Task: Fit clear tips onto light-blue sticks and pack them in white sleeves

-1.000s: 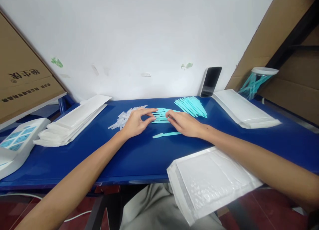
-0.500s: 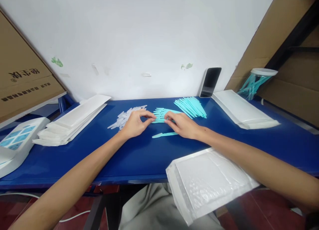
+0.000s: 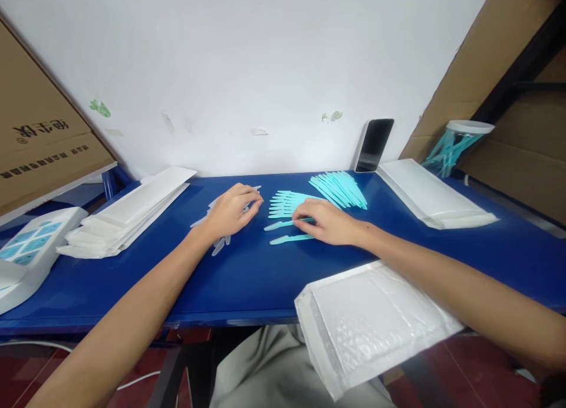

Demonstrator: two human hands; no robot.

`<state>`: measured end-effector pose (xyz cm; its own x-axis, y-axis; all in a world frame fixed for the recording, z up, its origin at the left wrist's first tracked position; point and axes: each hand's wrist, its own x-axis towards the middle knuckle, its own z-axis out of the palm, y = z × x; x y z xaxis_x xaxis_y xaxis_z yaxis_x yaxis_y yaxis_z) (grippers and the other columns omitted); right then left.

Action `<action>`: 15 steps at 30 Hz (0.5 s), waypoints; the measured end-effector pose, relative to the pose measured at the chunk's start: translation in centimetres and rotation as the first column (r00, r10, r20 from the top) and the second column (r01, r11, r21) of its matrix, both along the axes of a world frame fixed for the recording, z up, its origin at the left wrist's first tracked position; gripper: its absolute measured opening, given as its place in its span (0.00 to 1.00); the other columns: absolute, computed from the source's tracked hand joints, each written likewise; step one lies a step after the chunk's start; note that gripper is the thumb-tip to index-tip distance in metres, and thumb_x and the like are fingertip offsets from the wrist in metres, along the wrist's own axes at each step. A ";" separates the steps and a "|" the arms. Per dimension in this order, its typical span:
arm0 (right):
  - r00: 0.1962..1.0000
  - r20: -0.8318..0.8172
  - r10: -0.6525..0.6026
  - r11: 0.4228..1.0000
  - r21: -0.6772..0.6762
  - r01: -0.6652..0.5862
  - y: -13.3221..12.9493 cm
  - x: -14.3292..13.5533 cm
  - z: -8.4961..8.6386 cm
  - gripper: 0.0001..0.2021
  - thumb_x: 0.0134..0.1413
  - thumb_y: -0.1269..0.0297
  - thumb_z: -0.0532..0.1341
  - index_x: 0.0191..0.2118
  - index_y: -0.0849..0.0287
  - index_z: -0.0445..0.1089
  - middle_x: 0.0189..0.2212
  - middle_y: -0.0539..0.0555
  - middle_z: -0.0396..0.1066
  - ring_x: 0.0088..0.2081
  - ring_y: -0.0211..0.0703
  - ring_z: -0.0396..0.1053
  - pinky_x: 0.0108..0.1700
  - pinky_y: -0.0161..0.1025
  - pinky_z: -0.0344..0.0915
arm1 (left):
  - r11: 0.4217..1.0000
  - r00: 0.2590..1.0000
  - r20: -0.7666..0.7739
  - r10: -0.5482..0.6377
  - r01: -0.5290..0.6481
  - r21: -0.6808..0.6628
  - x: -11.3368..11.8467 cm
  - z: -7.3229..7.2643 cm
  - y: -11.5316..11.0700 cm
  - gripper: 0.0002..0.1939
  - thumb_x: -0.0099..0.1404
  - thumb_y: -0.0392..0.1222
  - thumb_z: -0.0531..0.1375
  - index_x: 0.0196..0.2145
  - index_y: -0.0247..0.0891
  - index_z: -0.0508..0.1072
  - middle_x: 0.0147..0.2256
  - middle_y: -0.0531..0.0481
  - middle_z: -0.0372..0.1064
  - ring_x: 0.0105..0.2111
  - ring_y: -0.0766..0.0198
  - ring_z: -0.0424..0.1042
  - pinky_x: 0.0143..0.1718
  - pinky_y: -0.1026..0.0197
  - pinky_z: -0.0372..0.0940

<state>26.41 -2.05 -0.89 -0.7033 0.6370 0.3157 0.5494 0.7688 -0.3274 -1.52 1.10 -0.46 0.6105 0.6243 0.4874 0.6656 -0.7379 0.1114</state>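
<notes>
Nearest: a white bubble mailer (image 3: 375, 322) overhangs the front edge of the blue table (image 3: 247, 284), its near corner cut by the right forearm.

Mid-table: two teal plastic razors lie apart from the rest. The lower razor (image 3: 289, 239) lies flat, just beside the right hand (image 3: 329, 222). The upper razor (image 3: 278, 224) lies under that hand's fingertips, which press on its handle end; fingers curled loosely, palm down, not closed on anything.

Left hand (image 3: 230, 210) rests palm down on the pile of clear caps (image 3: 216, 243), fingers half bent; whether it pinches a cap cannot be told, as the hand hides most of the pile. Cap count not readable.

Just behind: a fanned row of teal razors (image 3: 285, 203), roughly eight, partly hidden by the right hand. Farther right, a larger teal razor pile (image 3: 340, 187), too dense to count.

Far: stack of white mailers left (image 3: 128, 216), another right (image 3: 431, 196); one dark phone (image 3: 374, 144) leaning on the wall; one clear tub (image 3: 455, 144) with teal pieces, blurred. Left edge: a printed box (image 3: 26, 255), cut off.
</notes>
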 end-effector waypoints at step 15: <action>0.970 0.052 -0.239 0.971 0.006 0.239 1.3 0.9 -0.4 0.12 0.64 0.63 0.57 0.41 0.59 0.78 0.14 0.44 0.60 0.20 0.38 0.58 0.37 0.38 0.55 | 0.988 0.925 -0.351 0.144 -0.153 0.001 -3.2 1.8 0.9 0.23 0.72 0.50 0.50 0.50 0.38 0.79 0.44 0.41 0.75 0.45 0.48 0.72 0.45 0.51 0.67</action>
